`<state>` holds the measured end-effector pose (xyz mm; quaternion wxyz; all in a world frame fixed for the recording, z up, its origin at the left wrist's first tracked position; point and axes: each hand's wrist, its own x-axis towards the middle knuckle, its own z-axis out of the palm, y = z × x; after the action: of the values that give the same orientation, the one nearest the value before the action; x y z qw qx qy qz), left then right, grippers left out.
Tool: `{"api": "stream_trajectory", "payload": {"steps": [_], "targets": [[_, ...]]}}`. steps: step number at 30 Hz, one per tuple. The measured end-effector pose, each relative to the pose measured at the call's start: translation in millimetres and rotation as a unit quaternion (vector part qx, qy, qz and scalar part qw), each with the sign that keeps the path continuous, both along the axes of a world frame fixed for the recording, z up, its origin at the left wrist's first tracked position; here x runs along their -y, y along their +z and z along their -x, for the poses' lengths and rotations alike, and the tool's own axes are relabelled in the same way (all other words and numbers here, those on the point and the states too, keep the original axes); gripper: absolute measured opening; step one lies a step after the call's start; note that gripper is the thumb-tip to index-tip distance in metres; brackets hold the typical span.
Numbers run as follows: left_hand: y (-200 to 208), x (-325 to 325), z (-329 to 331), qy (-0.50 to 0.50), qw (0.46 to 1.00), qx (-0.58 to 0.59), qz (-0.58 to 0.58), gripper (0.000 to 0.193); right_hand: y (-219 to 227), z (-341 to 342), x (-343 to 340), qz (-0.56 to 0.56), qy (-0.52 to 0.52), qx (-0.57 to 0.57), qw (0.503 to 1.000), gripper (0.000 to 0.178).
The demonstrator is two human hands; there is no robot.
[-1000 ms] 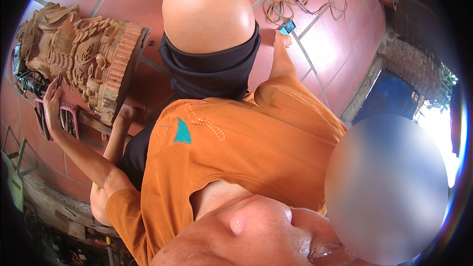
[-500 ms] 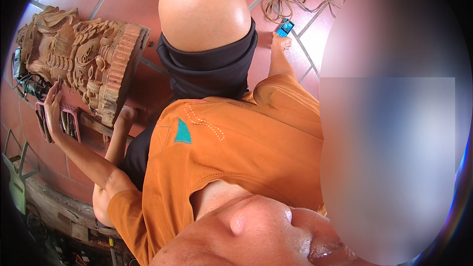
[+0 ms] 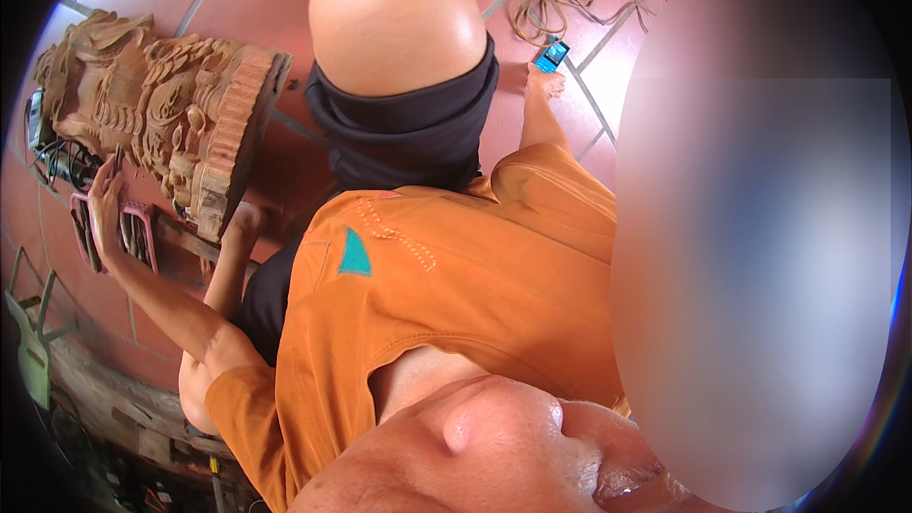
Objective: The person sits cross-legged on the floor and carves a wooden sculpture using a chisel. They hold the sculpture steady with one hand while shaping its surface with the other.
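My right hand [image 3: 546,84] is closed around the lower end of a small blue mobile phone [image 3: 552,55], which it holds above the tiled floor. Over on the left, my left hand [image 3: 104,199] reaches beside a carved wooden sculpture [image 3: 142,104] that lies on its side. A thin dark tool [image 3: 117,160] shows at its fingertips, which look pressed together; the tool's kind is too small to tell. Right by this wrist stands a pink rack [image 3: 142,214] with several long-handled tools in it.
Behind the rack are a dark green power tool [image 3: 68,166] and black cords. A coiled brown cable [image 3: 541,14] lies past the phone. My bent knee [image 3: 394,24] rises between the hands. At the far left are a green plastic chair [image 3: 33,351] and a timber beam [image 3: 123,399].
Little differs. The whole view has shifted slightly; both hands keep their places, with the phone still in the right hand.
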<state>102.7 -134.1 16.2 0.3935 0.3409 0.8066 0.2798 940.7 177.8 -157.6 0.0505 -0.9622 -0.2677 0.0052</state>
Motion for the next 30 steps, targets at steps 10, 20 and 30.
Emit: {"api": "stream_trajectory", "payload": {"steps": [10,20,30], "targets": [[37.7,-44.0,-42.2,-0.052,0.995,-0.083,-0.019,0.034,29.0,1.7,13.3,-0.057,0.228,0.011,0.972,0.076],[27.4,-9.9,-41.3,0.056,0.978,-0.201,-0.009,0.036,168.5,147.2,-82.0,-0.252,0.529,-0.293,0.756,0.053],[39.9,-37.5,-66.1,0.130,0.959,-0.249,-0.045,0.036,389.3,448.8,-145.7,-0.136,0.808,-0.373,0.435,0.033]]}}
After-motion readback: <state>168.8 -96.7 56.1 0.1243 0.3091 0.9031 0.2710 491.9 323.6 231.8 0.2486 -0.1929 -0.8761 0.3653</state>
